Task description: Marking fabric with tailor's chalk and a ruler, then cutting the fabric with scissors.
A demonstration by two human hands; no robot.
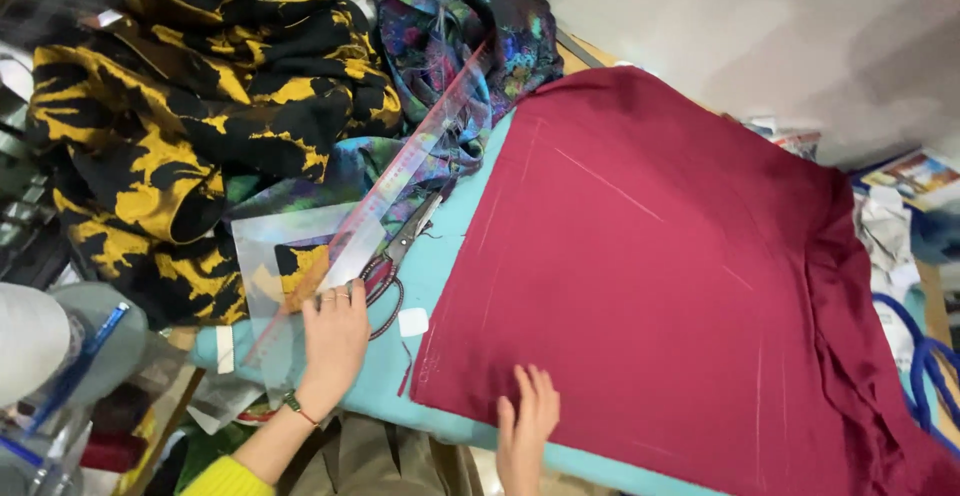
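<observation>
Dark red cloth (660, 276) with chalk lines, turquoise table (440, 256), black-and-yellow blotched fabric (190, 106), iridescent multicoloured fabric (470, 46)

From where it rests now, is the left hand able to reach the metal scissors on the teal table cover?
Probably yes. The left hand lies on the long clear plastic ruler, and the metal scissors sit right beside its fingers on the teal table cover, with nothing lying over their handles.
</observation>
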